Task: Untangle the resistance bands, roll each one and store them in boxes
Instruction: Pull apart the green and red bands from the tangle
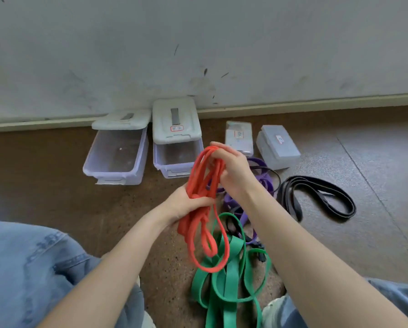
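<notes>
Hands first: my left hand is curled round the lower part of the orange band, clamping the gathered strands, while my right hand pinches the top of the same bundle just above it. I judge that grip is there to keep the coils from springing apart while I wind. The orange band's long axis runs roughly up and down between the two hands, tilted slightly, with loose loops hanging below the left hand over the green band on the floor. Beyond and under the right hand lies the purple band, still knotted with a thin dark one; the black band lies well apart to the right. Past the hands, two open boxes stand with lids tipped back, ready to take rolls, and two smaller closed boxes sit to the right.
</notes>
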The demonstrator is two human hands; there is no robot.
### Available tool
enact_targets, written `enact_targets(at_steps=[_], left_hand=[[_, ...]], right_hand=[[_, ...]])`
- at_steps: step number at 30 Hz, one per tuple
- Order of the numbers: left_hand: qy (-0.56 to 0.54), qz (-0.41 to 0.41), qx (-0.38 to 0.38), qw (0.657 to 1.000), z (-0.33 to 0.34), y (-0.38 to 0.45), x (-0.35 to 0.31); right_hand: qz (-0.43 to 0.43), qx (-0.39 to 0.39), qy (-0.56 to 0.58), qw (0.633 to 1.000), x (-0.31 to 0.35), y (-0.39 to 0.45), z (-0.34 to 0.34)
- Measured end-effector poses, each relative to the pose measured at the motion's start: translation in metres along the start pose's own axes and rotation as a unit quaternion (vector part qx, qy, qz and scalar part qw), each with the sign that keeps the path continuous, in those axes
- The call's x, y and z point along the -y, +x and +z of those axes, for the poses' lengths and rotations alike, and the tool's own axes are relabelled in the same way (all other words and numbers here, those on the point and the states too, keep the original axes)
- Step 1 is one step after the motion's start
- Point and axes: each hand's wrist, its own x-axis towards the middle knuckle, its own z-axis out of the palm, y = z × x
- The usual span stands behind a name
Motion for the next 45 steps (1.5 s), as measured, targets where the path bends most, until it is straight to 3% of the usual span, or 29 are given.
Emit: enact_targets(at_steps=[2,5,7,14,18,22,26,29,32,35,37,39,41,43,45], left_hand=[[-0.019,-0.057,-0.045,0.997,-0.017,-0.005,0.026],[0.008,-0.120,-0.098,0.988,-0.052,-0.011,0.066],[0.018,-0.144,-0.117,0.982,-0.075,-0.014,0.088],[0.026,-0.266,-0.176,0.947,-0.182,-0.008,0.136],[0.099,-0.287,-0.233,0.924,-0.243,0.005,0.165],[0.256,-0.358,-0.261,0.859,-0.271,0.011,0.188],[0.361,-0.356,-0.300,0.808,-0.258,0.011,0.192],[0.399,-0.303,-0.303,0.811,-0.233,0.011,0.183],[0.436,-0.240,-0.304,0.812,-0.196,0.013,0.175],[0.366,-0.214,-0.249,0.871,-0.149,0.017,0.175],[0.316,-0.195,-0.176,0.912,-0.108,0.017,0.181],[0.245,-0.192,-0.101,0.945,-0.061,0.012,0.193],[0.202,-0.208,-0.033,0.956,-0.017,0.007,0.206],[0.194,-0.222,0.016,0.955,0.017,0.005,0.216],[0.179,-0.224,0.038,0.957,0.036,0.006,0.219]], right_hand=[[0.034,0.030,-0.171,0.984,-0.024,0.018,0.005],[0.053,0.077,-0.458,0.884,-0.068,0.047,0.011],[0.072,0.108,-0.533,0.836,-0.099,0.058,0.026],[0.150,0.141,-0.486,0.850,-0.202,0.097,0.128],[0.180,0.167,-0.443,0.862,-0.247,0.119,0.177],[0.172,0.188,-0.523,0.814,-0.270,0.120,0.175],[0.170,0.176,-0.537,0.807,-0.270,0.107,0.153],[0.162,0.150,-0.526,0.821,-0.247,0.096,0.132],[0.146,0.133,-0.547,0.814,-0.213,0.081,0.097],[0.127,0.115,-0.588,0.791,-0.176,0.064,0.045],[0.120,0.124,-0.650,0.740,-0.155,0.051,0.003],[0.139,0.166,-0.734,0.644,-0.140,0.035,-0.038],[0.123,0.170,-0.803,0.558,-0.137,0.018,-0.074],[0.049,0.120,-0.845,0.519,-0.139,0.005,-0.096],[-0.002,0.069,-0.862,0.503,-0.141,0.002,-0.107]])
